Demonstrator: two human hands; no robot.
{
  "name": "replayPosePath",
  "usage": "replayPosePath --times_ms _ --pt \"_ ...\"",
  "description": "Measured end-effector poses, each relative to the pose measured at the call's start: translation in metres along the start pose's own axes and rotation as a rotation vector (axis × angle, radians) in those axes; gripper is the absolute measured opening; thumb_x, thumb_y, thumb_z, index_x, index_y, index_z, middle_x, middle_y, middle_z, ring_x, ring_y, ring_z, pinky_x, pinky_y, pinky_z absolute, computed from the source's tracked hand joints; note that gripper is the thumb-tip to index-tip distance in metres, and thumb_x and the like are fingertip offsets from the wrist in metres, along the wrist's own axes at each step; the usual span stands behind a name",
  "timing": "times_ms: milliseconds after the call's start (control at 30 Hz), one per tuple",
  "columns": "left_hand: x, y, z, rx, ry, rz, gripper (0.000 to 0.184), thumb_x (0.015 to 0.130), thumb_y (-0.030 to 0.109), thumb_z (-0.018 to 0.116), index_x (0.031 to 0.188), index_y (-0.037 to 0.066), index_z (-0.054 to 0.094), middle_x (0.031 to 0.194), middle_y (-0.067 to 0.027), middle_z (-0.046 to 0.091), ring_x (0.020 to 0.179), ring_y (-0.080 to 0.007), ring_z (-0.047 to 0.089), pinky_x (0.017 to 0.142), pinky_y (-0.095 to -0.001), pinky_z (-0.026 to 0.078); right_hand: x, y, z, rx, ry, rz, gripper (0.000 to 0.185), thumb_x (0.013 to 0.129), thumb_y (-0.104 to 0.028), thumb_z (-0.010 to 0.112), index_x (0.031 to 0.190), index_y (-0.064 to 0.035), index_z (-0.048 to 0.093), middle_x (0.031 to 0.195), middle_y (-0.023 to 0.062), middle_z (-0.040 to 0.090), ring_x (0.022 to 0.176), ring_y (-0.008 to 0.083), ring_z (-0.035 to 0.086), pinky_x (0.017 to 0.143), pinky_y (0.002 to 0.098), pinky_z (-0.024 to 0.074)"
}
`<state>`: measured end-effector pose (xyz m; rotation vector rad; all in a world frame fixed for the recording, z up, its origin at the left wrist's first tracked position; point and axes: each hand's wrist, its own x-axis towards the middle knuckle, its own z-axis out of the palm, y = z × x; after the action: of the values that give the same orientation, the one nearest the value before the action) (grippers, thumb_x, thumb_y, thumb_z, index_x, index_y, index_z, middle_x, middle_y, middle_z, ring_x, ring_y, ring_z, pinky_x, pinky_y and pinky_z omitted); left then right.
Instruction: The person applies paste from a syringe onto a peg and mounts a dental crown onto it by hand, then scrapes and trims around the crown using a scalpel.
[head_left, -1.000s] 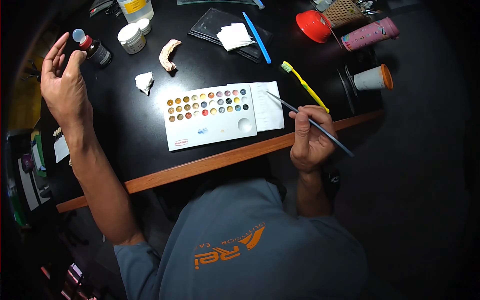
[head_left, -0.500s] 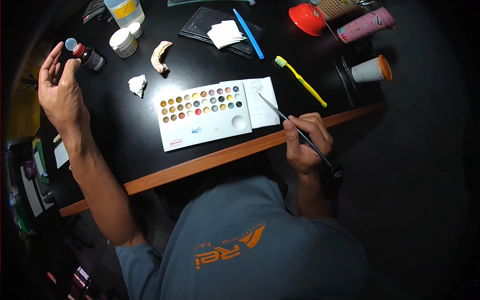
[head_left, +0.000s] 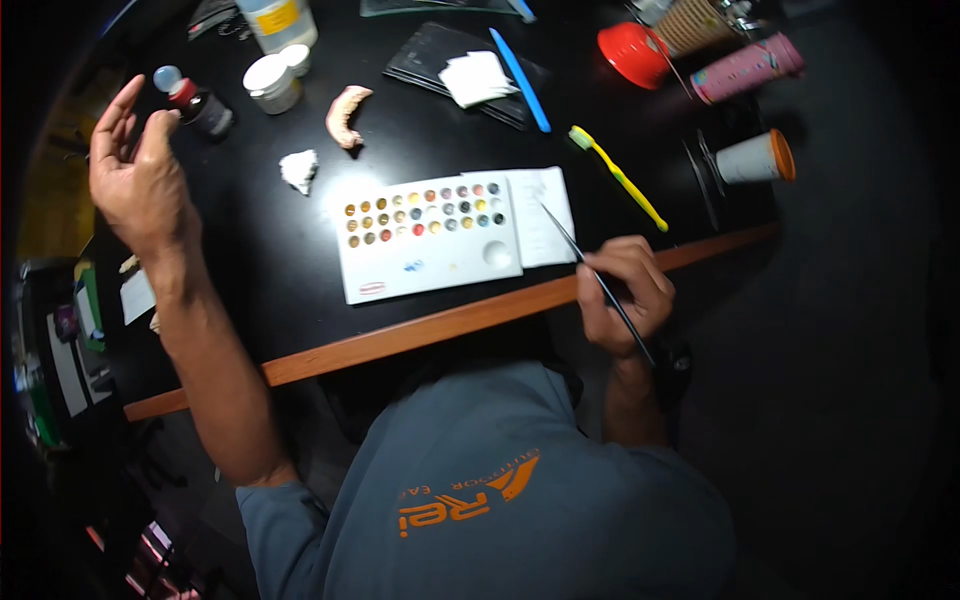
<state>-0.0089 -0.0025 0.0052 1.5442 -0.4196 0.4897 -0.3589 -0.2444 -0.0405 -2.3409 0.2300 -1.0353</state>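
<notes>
My right hand (head_left: 632, 295) pinches a thin dark-handled paintbrush (head_left: 600, 280). The brush tip is over a folded white tissue (head_left: 548, 235) with faint grey smudges; contact is hard to tell. Left of the tissue lies a white palette (head_left: 430, 275) with rows of coloured wells and small smears of blue and yellow. My left hand (head_left: 145, 175) is raised at the left, fingers apart and holding nothing. Close to its thumb stands a small dark bottle (head_left: 212, 117) with a red collar and a pale bulb top.
Around the black table lie a pink dental-arch model (head_left: 345, 118), a crumpled white lump (head_left: 298, 171), white jars (head_left: 272, 84), a black case (head_left: 415, 60) under white squares, a blue stick (head_left: 522, 82), a yellow toothbrush (head_left: 625, 183), tweezers (head_left: 703, 180), a cup (head_left: 748, 160) and a red bowl (head_left: 632, 55).
The whole view has shifted, so the table's contents appear slightly farther right. My right hand still holds the paintbrush over the tissue, and my left hand stays open near the bottle.
</notes>
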Motion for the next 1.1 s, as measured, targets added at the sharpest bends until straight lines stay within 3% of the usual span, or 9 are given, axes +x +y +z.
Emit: replayPosePath --times_ms 233,333,500,533,700,833,900,1067,1100 --pt "-0.004 0.008 0.003 0.094 0.068 0.362 0.035 0.086 -0.011 0.067 0.12 -0.005 0.067 0.122 -0.0141 0.068 0.103 -0.0139 0.066 0.091 -0.0254 0.054 0.002 0.008 -0.001 0.075 -0.036 -0.067 0.008 0.076 -0.002 0.065 0.083 -0.0008 0.063 0.074 0.0095 0.058 0.07 0.0233 0.057 0.065 0.0342 0.0472" --pt "-0.006 0.007 0.012 -0.022 0.046 0.444 0.028 0.081 -0.009 0.068 0.108 -0.001 0.072 0.103 -0.0076 0.073 0.089 -0.0125 0.069 0.077 -0.0235 0.053 -0.001 0.008 -0.006 0.182 -0.03 -0.042 0.006 0.076 -0.002 0.063 0.081 -0.0011 0.061 0.072 0.0088 0.055 0.07 0.0221 0.055 0.064 0.0343 0.0461" --pt "-0.015 0.012 0.017 -0.009 -0.171 0.33 0.023 0.083 -0.004 0.068 0.103 0.005 0.075 0.087 -0.0026 0.073 0.077 -0.0092 0.066 0.068 -0.0232 0.05 0.004 0.0 0.002 0.076 -0.028 0.026 0.012 0.079 0.002 0.066 0.09 0.0009 0.068 0.077 0.0113 0.062 0.077 0.0245 0.061 0.068 0.0352 0.0491" --pt "-0.018 0.016 0.013 0.164 -0.302 0.28 0.022 0.09 -0.007 0.068 0.109 0.001 0.072 0.096 -0.0042 0.072 0.086 -0.0096 0.066 0.079 -0.0231 0.053 0.005 0.0 0.003 0.047 -0.055 0.004 0.013 0.078 0.002 0.067 0.091 0.001 0.068 0.078 0.0117 0.062 0.077 0.0249 0.061 0.069 0.0353 0.0494" --pt "-0.029 0.017 0.025 0.295 -0.499 0.272 0.013 0.084 0.004 0.072 0.097 0.002 0.075 0.082 -0.0037 0.074 0.07 -0.0061 0.061 0.062 -0.0229 0.046 0.001 0.008 -0.005 0.152 -0.093 0.002 0.011 0.076 -0.002 0.062 0.086 0.0018 0.065 0.075 0.0117 0.059 0.074 0.0252 0.058 0.069 0.0349 0.0485" --pt "-0.038 0.015 0.031 0.311 -0.566 0.205 0.015 0.083 0.004 0.072 0.096 0.001 0.075 0.081 -0.0049 0.072 0.066 -0.0081 0.061 0.058 -0.0246 0.045 -0.001 0.008 0.0 0.173 0.025 0.073 0.012 0.073 -0.004 0.061 0.083 0.0009 0.062 0.074 0.0112 0.058 0.072 0.0246 0.056 0.068 0.0355 0.0473" --pt "-0.042 0.011 0.036 0.336 -0.589 0.203 0.015 0.082 0.004 0.072 0.096 0.0 0.074 0.081 -0.0054 0.072 0.067 -0.009 0.061 0.058 -0.0247 0.045 0.002 0.01 -0.002 0.158 -0.048 0.009 0.012 0.073 -0.003 0.061 0.084 0.0007 0.062 0.075 0.0111 0.058 0.073 0.0243 0.056 0.068 0.0352 0.0474" --pt "-0.056 0.004 0.053 0.464 -0.555 0.243 0.024 0.078 0.015 0.081 0.095 0.0 0.075 0.091 -0.0149 0.071 0.086 -0.0306 0.07 0.076 -0.0426 0.057 0.004 0.009 -0.002 0.143 -0.026 -0.022 0.011 0.078 -0.001 0.063 0.089 0.0002 0.065 0.08 0.0108 0.062 0.077 0.024 0.059 0.069 0.0348 0.0486" --pt "-0.058 0.002 0.056 0.479 -0.545 0.24 0.025 0.078 0.017 0.081 0.095 0.0 0.075 0.092 -0.0146 0.071 0.087 -0.0307 0.07 0.077 -0.0429 0.057 0.005 0.008 0.0 0.135 -0.023 -0.022 0.011 0.079 -0.001 0.064 0.09 0.0002 0.066 0.08 0.0108 0.062 0.078 0.0241 0.059 0.069 0.035 0.0489"
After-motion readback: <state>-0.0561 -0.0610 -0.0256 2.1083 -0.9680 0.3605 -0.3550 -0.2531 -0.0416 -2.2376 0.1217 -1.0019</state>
